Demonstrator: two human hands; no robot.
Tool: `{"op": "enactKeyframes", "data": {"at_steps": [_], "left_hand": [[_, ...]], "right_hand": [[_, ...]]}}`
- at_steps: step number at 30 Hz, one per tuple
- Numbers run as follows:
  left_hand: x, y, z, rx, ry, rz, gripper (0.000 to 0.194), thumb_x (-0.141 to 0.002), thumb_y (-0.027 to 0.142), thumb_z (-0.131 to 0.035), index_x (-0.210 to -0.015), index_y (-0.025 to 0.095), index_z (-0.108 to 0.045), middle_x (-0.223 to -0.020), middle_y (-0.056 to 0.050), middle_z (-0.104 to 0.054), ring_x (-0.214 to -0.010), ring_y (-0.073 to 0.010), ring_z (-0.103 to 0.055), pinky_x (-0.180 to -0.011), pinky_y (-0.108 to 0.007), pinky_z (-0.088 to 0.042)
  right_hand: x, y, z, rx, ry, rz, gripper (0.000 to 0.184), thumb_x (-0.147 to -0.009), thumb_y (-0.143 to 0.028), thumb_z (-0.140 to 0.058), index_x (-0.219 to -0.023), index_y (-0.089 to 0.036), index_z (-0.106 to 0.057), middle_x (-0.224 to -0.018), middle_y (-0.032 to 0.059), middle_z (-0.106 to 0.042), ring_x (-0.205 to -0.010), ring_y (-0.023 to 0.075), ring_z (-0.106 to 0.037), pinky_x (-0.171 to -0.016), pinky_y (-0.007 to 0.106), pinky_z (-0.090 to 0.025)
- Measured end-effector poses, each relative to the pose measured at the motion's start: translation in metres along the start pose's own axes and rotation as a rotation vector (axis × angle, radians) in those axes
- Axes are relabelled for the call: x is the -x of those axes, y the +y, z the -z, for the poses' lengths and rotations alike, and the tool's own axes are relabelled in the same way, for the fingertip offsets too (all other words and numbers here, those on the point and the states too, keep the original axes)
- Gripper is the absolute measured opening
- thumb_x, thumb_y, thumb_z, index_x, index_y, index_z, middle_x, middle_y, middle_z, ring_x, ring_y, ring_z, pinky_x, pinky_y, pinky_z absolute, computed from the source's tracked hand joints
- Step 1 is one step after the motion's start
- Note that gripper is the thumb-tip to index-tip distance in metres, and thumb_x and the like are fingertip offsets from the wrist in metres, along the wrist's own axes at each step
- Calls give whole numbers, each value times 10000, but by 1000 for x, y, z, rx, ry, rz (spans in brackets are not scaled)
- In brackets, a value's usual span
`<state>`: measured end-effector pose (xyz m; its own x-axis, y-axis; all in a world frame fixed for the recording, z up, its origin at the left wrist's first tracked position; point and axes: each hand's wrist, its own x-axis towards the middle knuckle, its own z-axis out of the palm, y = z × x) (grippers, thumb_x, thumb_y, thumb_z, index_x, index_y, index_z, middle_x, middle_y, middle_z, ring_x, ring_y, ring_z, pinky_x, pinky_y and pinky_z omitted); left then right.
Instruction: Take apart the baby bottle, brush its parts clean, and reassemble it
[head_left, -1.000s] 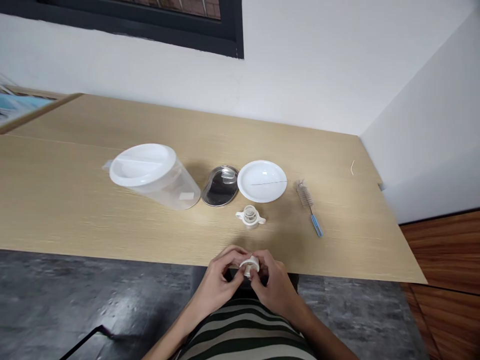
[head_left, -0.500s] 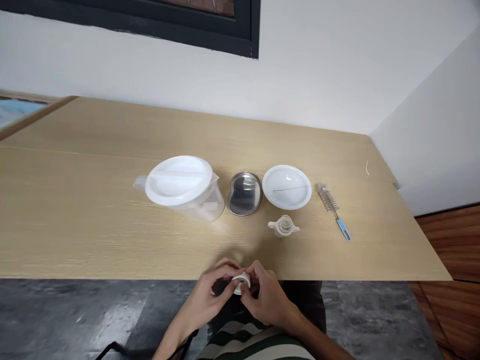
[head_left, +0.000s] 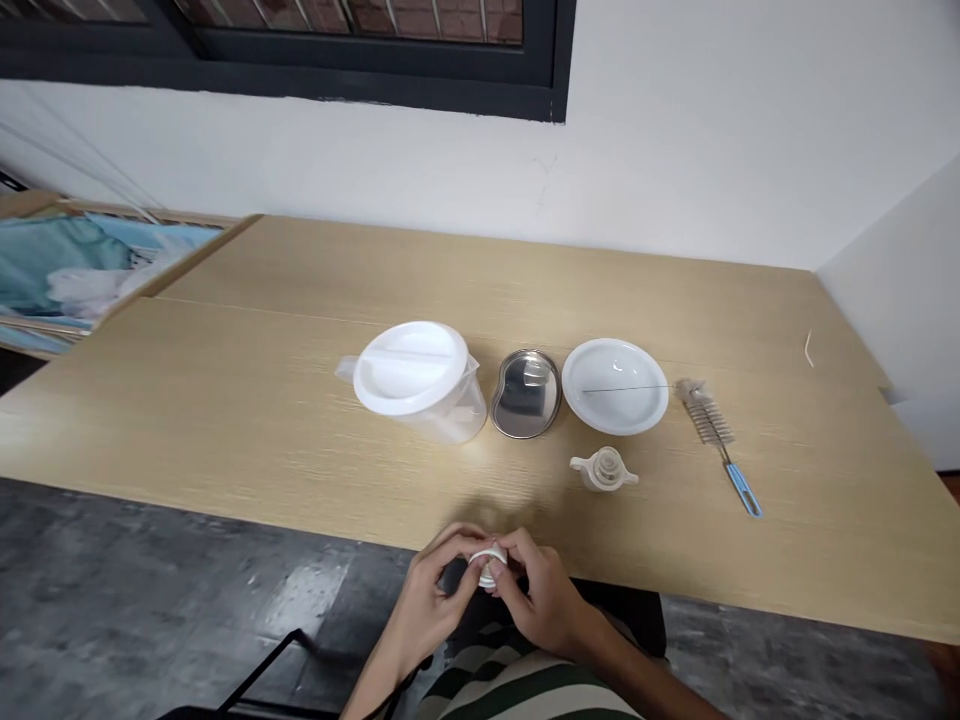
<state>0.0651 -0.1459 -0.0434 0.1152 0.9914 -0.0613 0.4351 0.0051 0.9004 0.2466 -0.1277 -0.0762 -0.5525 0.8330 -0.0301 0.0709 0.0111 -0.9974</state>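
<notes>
My left hand [head_left: 439, 602] and my right hand [head_left: 540, 596] together hold a small white plastic ring-shaped cap [head_left: 489, 566] just off the front edge of the table, with fingers of both wrapped around it. Beyond them, a white winged plastic fitting [head_left: 604, 469] stands on the table, nearest to my hands. Behind it lie a white round plate [head_left: 615, 386] with a thin wire across it, a steel kidney dish [head_left: 526, 393], and a clear plastic jug [head_left: 450, 410] with a white lid. A bottle brush [head_left: 709, 425] with a blue handle lies at the right.
The light wood table [head_left: 225, 420] meets a white wall [head_left: 675, 170] at the back, beneath a dark-framed window [head_left: 337, 60]. A small pale thread [head_left: 808, 350] lies at the right. A grey floor [head_left: 150, 570] lies below the front edge, and a blue-and-white picture [head_left: 75, 270] leans at the left.
The view has swung so the table items sit further right in the frame. My hands stay together around the white cap, turning it slightly.
</notes>
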Motion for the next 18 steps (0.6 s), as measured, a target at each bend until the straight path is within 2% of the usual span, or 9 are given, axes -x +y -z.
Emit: {"op": "enactKeyframes", "data": {"at_steps": [3, 8, 10, 12, 15, 18], "left_hand": [[-1, 8, -9, 1, 34, -57, 165, -951, 222, -584, -1021, 232, -733, -1008, -65, -700, -954, -196, -683, -839, -298, -549], [-21, 32, -44, 50, 1, -274, 201, -943, 171, -594, -1030, 257, -754, -981, -69, -733, -880, -184, -709, -762, -271, -575], [-33, 46, -61, 27, -33, -373, 227, -945, 146, -589, -1046, 265, -755, -985, -70, -752, -899, -190, -711, -787, -290, -577], [-45, 60, -76, -19, -61, -450, 217, -921, 150, -639, -1059, 275, -751, -1004, -69, -761, -957, -213, -696, -859, -347, -564], [-59, 70, -88, -53, -21, -471, 295, -858, 257, -745, -1150, 280, -714, -1111, -94, -726, -1051, -256, -651, -917, -417, -536], [-76, 63, -92, -49, 101, -383, 489, -822, 361, -775, -1278, 262, -628, -1249, -129, -638, -1171, -293, -588, -982, -456, -504]], "right_hand": [[7, 0, 12, -144, 3, 8, 260, -1005, -425, -496, -1144, -206, -511, -991, 77, -697, -850, 183, -698, -747, 293, -566], [28, 2, 51, -634, -50, -148, 482, -984, -584, -484, -1283, -207, -451, -942, 63, -678, -715, 179, -700, -730, 368, -595], [39, 7, 66, -782, -67, -160, 549, -941, -625, -538, -1300, -219, -454, -1036, 85, -667, -781, 194, -703, -774, 393, -590], [51, 12, 80, -870, -9, -151, 592, -889, -673, -579, -1280, -239, -479, -1128, 104, -647, -880, 222, -697, -796, 402, -583], [70, 16, 105, -845, 90, -101, 552, -897, -685, -549, -1240, -255, -517, -1143, 120, -657, -929, 249, -690, -824, 429, -575], [79, 14, 140, -626, 195, 10, 438, -961, -558, -540, -1291, -272, -521, -1234, 132, -644, -1000, 250, -687, -915, 456, -550]]}}
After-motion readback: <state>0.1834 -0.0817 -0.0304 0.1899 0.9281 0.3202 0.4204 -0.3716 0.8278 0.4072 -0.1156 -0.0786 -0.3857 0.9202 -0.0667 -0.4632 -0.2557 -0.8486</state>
